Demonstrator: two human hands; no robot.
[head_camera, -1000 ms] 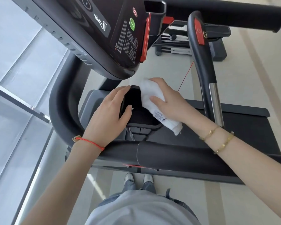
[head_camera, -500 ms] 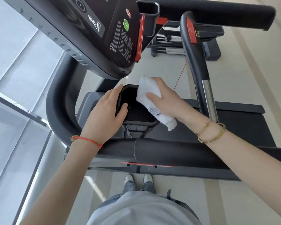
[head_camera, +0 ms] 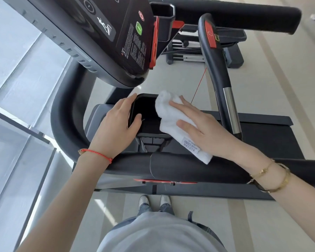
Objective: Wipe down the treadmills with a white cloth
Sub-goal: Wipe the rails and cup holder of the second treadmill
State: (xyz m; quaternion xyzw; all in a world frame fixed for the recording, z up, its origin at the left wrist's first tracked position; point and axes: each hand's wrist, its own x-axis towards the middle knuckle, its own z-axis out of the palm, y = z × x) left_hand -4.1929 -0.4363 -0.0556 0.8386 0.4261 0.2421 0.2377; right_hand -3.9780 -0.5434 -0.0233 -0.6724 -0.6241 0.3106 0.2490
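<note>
- Head view, looking steeply down: a person stood at the front end of a black treadmill (head_camera: 262,142), both bare arms reaching forward from the bottom of the frame.
- At the centre sat a small black open-topped tray (head_camera: 145,113) on the treadmill's frame, just below the tilted console (head_camera: 105,39), which filled the 11 to 12 o'clock area.
- The left hand (head_camera: 113,128) gripped the tray's left rim: its fingers (head_camera: 129,100) lay together along the outside and far corner, and the thumb hooked over the rim into the tray. A red string bracelet (head_camera: 96,155) circled that wrist.
- The white cloth (head_camera: 173,120) lay over the tray's right rim, at about 3 o'clock from the tray's centre. Its bunched upper end sat at the far right corner; its lower end, carrying a printed label (head_camera: 190,145), hung down toward the padded black crossbar (head_camera: 189,170).
- The right hand (head_camera: 205,131) pressed flat on the cloth, fingers (head_camera: 178,105) straight and slightly spread, thumb resting on the cloth's middle. Two gold bracelets (head_camera: 273,177) sat on that wrist.
- At 1 o'clock a curved black handrail (head_camera: 216,66) with a red panel and a silver grip section rose past the right hand.
- A thin red cord (head_camera: 199,86) ran down between the console and handrail.
- At 6 o'clock were a pale grey shirt, jeans and two light shoes (head_camera: 154,200) on the beige floor (head_camera: 216,224).
</note>
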